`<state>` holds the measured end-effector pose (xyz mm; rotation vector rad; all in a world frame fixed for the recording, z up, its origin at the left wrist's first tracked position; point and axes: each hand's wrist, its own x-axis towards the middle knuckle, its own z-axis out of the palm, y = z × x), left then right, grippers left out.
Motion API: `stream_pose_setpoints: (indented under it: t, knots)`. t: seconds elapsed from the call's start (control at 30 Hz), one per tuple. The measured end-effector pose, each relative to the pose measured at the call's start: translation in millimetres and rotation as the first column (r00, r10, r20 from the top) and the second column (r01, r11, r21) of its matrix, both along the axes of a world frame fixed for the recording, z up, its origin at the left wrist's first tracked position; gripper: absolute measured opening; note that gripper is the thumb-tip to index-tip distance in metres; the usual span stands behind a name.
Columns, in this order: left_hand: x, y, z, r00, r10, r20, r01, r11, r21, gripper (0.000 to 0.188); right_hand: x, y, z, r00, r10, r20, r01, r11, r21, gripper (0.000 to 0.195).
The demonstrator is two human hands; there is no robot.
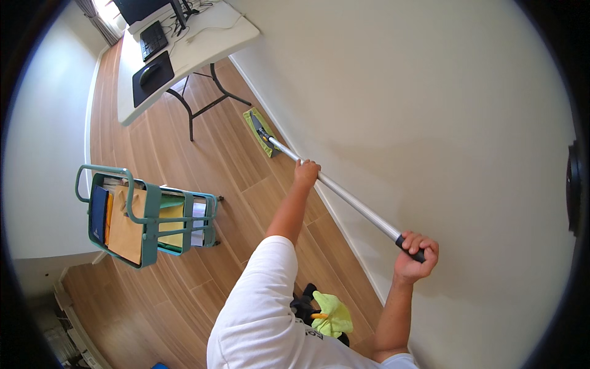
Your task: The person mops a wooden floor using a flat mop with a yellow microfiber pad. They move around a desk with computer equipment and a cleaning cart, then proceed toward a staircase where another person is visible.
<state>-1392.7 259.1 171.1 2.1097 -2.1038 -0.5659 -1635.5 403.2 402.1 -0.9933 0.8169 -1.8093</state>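
Observation:
A flat mop with a silver metal pole (357,202) slants across the view. Its head carries a green cloth pad (261,132), lying on the wood-look floor close to the wall's white baseboard. My left hand (307,172) is wrapped around the lower part of the pole. Higher up, my right hand (418,257) grips the black handle end (410,249), near the wall. Below my shirt hangs or lies a yellow-green cloth (333,314) with an orange strip beside it; how it is held is hidden.
A white folding table (207,48) on dark metal legs bears a monitor (140,10), keyboard (154,40), mouse and black mouse pad (159,85). Left of me stands a teal rolling cart (150,244) filled with folders and envelopes. A plain wall (415,92) runs along my right.

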Motion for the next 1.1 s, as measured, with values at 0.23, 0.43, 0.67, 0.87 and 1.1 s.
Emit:
stream_pose_setpoints:
  t: [0.23, 0.43, 0.67, 0.87, 1.1]
  knots:
    - [24.3, 62.9, 18.0, 0.989, 0.133, -0.064, -0.134, 0.991, -0.011, 0.022, 19.4, 7.8, 50.7, 0.992, 0.115, -0.048, -0.113, 0.993, 0.042, 0.014]
    - [-15.3, 162.1, 16.2, 0.996, 0.084, -0.041, -0.079, 0.991, 0.112, 0.017, -34.2, 77.4, 52.8, 0.993, 0.097, 0.068, -0.103, 0.989, 0.102, 0.014]
    - [-105.5, 200.8, 59.2, 0.977, -0.03, -0.213, -0.024, 0.968, -0.248, 0.019, -119.1, 149.5, 86.2, 0.999, 0.022, 0.036, -0.015, 0.987, -0.161, 0.015]
    - [-103.7, 127.4, 62.5, 0.973, -0.127, -0.19, 0.097, 0.982, -0.16, 0.019, -95.9, 137.8, 73.8, 0.991, -0.132, -0.032, 0.126, 0.982, -0.138, 0.014]
    - [-55.9, 43.7, 27.2, 0.969, -0.229, -0.092, 0.223, 0.973, -0.064, 0.017, -26.7, 60.7, 44.6, 0.977, -0.209, -0.047, 0.206, 0.976, -0.064, 0.017]
